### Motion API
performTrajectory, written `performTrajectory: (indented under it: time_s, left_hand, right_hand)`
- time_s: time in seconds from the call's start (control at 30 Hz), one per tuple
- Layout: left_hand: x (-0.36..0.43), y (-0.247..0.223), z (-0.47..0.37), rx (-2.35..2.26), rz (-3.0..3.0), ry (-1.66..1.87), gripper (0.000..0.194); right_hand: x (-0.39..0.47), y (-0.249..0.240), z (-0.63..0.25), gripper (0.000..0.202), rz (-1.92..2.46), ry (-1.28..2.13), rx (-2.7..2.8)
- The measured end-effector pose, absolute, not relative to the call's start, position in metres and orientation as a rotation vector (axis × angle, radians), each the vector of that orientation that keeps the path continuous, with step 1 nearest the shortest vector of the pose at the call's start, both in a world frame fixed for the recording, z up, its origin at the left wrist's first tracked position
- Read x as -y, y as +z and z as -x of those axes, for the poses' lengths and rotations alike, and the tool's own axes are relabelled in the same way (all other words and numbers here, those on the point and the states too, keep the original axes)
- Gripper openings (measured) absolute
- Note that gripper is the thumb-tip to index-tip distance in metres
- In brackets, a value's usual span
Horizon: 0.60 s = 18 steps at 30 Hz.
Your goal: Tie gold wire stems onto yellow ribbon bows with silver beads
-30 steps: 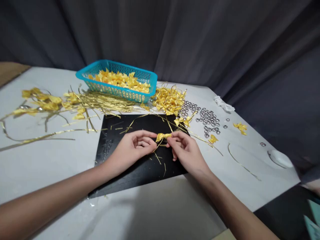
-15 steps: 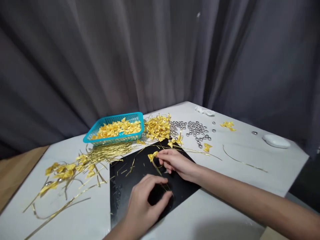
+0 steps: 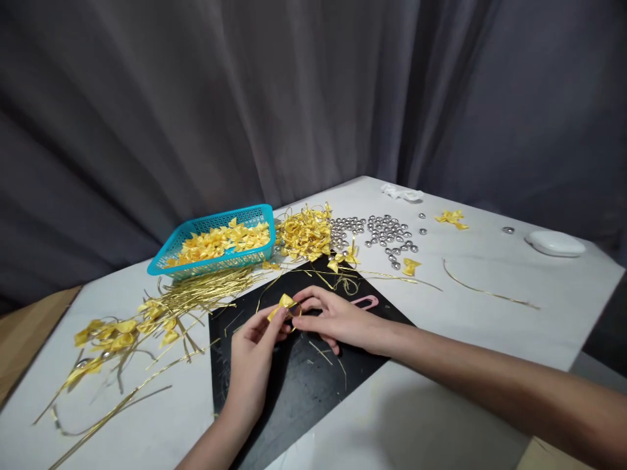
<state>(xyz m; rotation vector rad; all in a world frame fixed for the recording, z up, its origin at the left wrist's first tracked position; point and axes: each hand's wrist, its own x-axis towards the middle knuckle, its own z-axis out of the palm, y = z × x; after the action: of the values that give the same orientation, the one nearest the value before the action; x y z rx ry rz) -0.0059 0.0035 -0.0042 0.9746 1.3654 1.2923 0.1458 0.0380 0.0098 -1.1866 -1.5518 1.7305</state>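
Over the black mat (image 3: 294, 418), my left hand (image 3: 255, 356) pinches a yellow ribbon bow (image 3: 285, 302) between thumb and fingers. A thin loop of gold cord (image 3: 300, 320) curves out from the bow's right side. My right hand (image 3: 337, 320) meets it there, thumb and fingertips closed on the cord. The fingers partly cover the bow and where the cord joins it. Beside the right wrist lies a pink looped handle (image 3: 368, 301); the rest of that tool is hidden. Gold cord scraps (image 3: 321, 354) are scattered on the mat.
A turquoise basket (image 3: 215, 264) of yellow bows stands at back left, gold cords (image 3: 210, 287) before it. Corded bows are heaped (image 3: 306, 232) beside it, near silver teardrop beads (image 3: 386, 228). More bows (image 3: 112, 333) lie left. A white oval object (image 3: 556, 243) sits far right.
My left hand has moved up and closed on the bow, which was in my right hand. The right hand has turned to the cord loop. The pink handle has come into sight.
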Motion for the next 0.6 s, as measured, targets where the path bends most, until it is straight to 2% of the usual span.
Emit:
performTrajectory:
  time_s: [0.13, 0.33, 0.5, 0.6]
  left_hand:
    - [-0.001, -0.004, 0.006, -1.377, -0.952, 1.345, 0.033]
    - [-0.004, -0.006, 0.004, -1.376, -0.863, 1.394, 0.042]
    - [-0.003, -0.004, 0.002, -1.277, -0.926, 1.349, 0.039]
    - [-0.002, -0.003, 0.002, -1.267, -0.981, 1.301, 0.035]
  right_hand:
    - [-0.04, 0.018, -0.15, 0.009, 1.233, 1.683, 1.824]
    - [-0.05, 0.04, -0.177, 0.011, 1.164, 1.511, 1.938]
    - [-0.053, 0.049, -0.189, 0.01, 0.834, 1.77, 2.084]
    - [-0.053, 0.044, -0.188, 0.015, 0.668, 2.003, 1.939]
